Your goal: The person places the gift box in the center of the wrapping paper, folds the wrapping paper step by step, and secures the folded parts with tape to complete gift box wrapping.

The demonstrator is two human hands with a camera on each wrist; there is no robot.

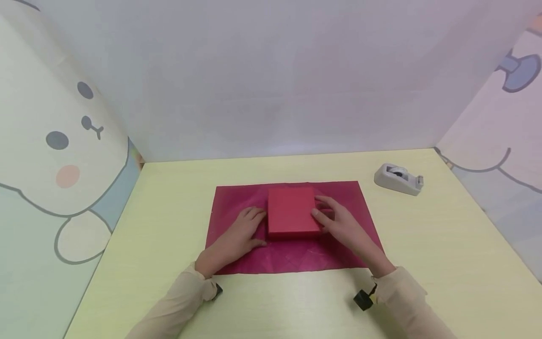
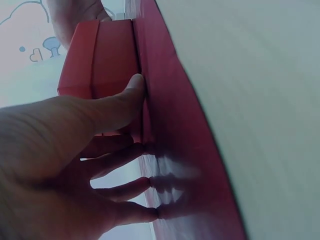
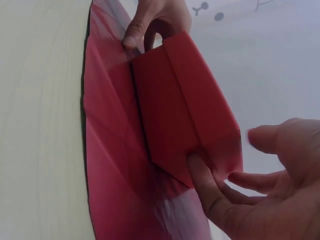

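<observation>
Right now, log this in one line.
left hand: touching dark red sheet, left of red box | right hand: touching box's right side | red box: on sheet | tape dispenser: right of sheet

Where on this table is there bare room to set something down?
Bare tabletop lies left of the magenta sheet, between the sheet's far edge and the back wall, and right of the sheet, nearer than the tape dispenser. Mid-sheet is crowded: the left hand and right hand flank the red box.

Sheet (image 1: 288, 256) partly hidden under red box (image 1: 293, 210); head view's bottom cuts sleeves (image 1: 175, 301).
</observation>
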